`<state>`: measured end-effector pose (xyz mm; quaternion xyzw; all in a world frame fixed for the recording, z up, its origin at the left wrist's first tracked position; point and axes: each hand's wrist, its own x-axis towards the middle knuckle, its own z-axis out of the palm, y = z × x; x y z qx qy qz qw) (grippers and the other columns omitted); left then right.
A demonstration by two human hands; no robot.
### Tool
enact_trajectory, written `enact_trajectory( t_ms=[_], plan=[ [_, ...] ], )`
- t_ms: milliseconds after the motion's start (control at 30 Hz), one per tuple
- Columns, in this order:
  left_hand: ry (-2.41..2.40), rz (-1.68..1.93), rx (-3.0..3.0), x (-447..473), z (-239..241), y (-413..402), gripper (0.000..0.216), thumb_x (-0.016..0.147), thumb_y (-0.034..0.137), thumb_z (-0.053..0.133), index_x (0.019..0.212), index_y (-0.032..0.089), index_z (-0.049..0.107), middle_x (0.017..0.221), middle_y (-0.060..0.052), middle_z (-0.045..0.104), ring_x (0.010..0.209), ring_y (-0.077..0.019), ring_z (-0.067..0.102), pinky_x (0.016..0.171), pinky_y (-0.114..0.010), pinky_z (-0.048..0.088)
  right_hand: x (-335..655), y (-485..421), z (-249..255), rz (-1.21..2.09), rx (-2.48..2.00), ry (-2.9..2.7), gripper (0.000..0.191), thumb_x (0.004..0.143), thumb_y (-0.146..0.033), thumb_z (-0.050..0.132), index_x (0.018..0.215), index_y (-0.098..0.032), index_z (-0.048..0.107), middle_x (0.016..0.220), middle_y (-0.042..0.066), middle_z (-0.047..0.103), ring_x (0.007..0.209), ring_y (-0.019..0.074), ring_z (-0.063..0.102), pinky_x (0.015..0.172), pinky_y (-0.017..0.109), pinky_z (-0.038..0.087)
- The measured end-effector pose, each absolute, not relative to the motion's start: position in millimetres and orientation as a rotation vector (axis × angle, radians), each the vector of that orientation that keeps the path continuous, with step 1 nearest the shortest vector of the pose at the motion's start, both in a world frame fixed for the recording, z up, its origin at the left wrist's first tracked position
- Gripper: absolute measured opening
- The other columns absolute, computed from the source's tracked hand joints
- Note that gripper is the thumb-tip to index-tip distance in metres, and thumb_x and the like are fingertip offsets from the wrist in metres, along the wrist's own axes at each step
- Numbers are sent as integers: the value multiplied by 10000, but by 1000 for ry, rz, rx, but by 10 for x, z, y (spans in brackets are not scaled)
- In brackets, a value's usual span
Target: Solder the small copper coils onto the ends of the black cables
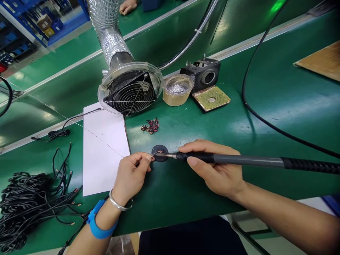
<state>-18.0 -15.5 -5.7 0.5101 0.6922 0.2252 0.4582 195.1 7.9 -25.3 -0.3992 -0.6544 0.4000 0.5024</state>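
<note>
My right hand (221,170) is closed round a soldering iron (248,160), its tip pointing left over a small round black pad (160,148). A small copper-wound coil (160,152) lies on the pad by the tip. My left hand (134,175) pinches at the pad's left edge, and a thin solder wire (99,139) runs into it from the upper left. A bit of copper shows at these fingertips; whether it is a second coil I cannot tell. Above the pad lies a small pile of red-and-black wound coils (151,125).
A fume extractor fan (132,94) hangs at the back, near a tape-ringed solder dross cup (175,94), an iron stand (203,74) and a yellowish sponge (211,98). White paper (105,148) and bundled black cables (23,205) lie left. Another person's hand (128,7) rests beyond.
</note>
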Motion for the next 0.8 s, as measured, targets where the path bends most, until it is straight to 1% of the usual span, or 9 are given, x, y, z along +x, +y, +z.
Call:
enact_trajectory(
  t_ms=[167, 267, 400, 500, 567, 600, 633, 700, 800],
  plan=[
    [1701, 556, 1256, -176, -51, -148, 317, 896, 417, 511, 743, 182, 659, 677, -16, 623, 746, -170, 585, 598, -238, 389, 1949, 77, -253, 974, -936, -1538, 155, 830, -156, 594, 939, -216, 686, 789, 26, 704, 605, 145, 627, 524, 278, 480],
    [1703, 550, 1258, -171, -47, -142, 322, 896, 424, 511, 749, 181, 663, 681, -17, 630, 733, -170, 588, 594, -240, 393, 1946, 78, -255, 976, -936, -1536, 157, 834, -159, 592, 943, -224, 685, 785, 30, 699, 615, 159, 628, 533, 295, 484],
    [1705, 549, 1268, -168, -39, -139, 316, 896, 421, 515, 768, 179, 671, 659, -8, 618, 684, -158, 575, 590, -239, 395, 1970, 69, -253, 947, -911, -1538, 129, 872, -220, 590, 962, -238, 680, 774, 33, 682, 621, 170, 605, 552, 319, 480],
    [1694, 554, 1265, -171, -31, -141, 311, 899, 423, 518, 798, 175, 676, 652, 0, 608, 650, -146, 555, 589, -237, 390, 1970, 81, -199, 952, -912, -1555, 182, 912, -244, 572, 1072, -261, 656, 882, 38, 692, 690, 171, 627, 596, 314, 494],
    [1677, 551, 1264, -174, -26, -143, 306, 905, 425, 517, 817, 174, 670, 654, 7, 598, 631, -135, 530, 588, -234, 381, 1933, 124, -148, 967, -943, -1638, 245, 938, -220, 544, 1169, -266, 611, 968, 37, 696, 718, 150, 643, 622, 284, 503],
    [1668, 549, 1266, -176, -25, -145, 307, 910, 428, 515, 815, 175, 661, 655, 11, 592, 619, -128, 513, 584, -233, 374, 1901, 159, -128, 961, -937, -1711, 255, 946, -199, 528, 1184, -258, 596, 989, 35, 697, 726, 137, 648, 635, 265, 503],
    [1661, 546, 1270, -178, -25, -147, 310, 913, 431, 513, 805, 175, 650, 655, 15, 586, 607, -122, 495, 579, -231, 365, 1863, 201, -118, 946, -911, -1800, 245, 947, -176, 517, 1169, -246, 594, 981, 31, 697, 727, 127, 647, 644, 248, 498],
    [1651, 540, 1285, -182, -29, -151, 320, 920, 437, 509, 777, 175, 624, 655, 21, 577, 587, -113, 463, 568, -229, 349, 1776, 297, -131, 907, -800, -1987, 184, 937, -151, 511, 1070, -226, 613, 904, 16, 686, 714, 120, 625, 644, 231, 475],
    [1640, 532, 1330, -185, -40, -159, 337, 932, 433, 496, 743, 174, 601, 653, 22, 570, 576, -110, 447, 556, -227, 334, 1664, 418, -200, 884, -663, -2174, 151, 923, -147, 498, 964, -217, 625, 787, 1, 621, 683, 129, 561, 621, 229, 434]
  ],
)
